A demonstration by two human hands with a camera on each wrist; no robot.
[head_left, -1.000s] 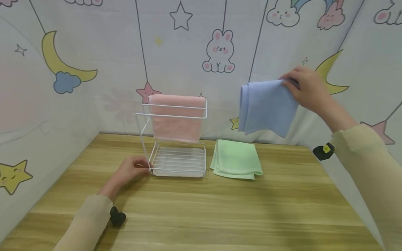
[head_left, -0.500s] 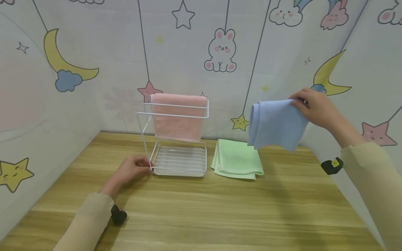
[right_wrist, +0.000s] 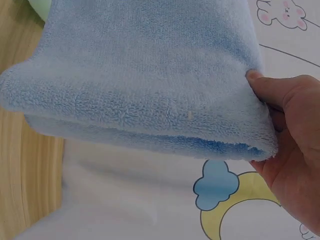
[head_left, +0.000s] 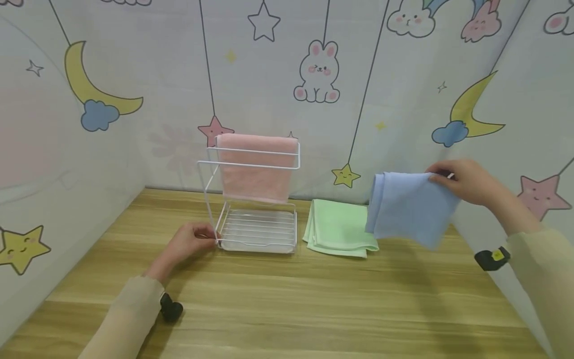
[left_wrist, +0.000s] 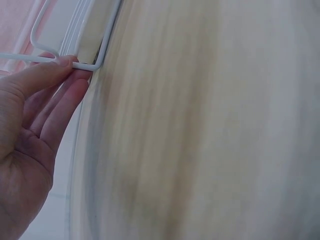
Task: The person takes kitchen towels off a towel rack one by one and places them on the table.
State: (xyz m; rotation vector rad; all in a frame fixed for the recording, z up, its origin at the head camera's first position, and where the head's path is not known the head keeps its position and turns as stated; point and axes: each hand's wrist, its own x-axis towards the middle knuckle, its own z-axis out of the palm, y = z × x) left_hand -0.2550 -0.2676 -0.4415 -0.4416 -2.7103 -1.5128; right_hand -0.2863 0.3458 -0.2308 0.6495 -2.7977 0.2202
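Observation:
A folded blue towel hangs in the air at the right, pinched at its upper corner by my right hand. In the right wrist view the towel's looped pile and fold show close up, the thumb on one face. My left hand pinches the lower front left corner of a white wire rack, thumb and fingers on the wire in the left wrist view. Over the rack's rear top bar drapes a pink towel. A folded green towel lies on the table between rack and blue towel.
The rack's wire base holds a clear shallow tray. Below everything is a wood-grain table. A white printed cloth wall closes off the back and sides.
My right hand has lowered the blue towel and carried it rightward, from in front of the wall to just right of the green towel. The left hand keeps its hold on the rack.

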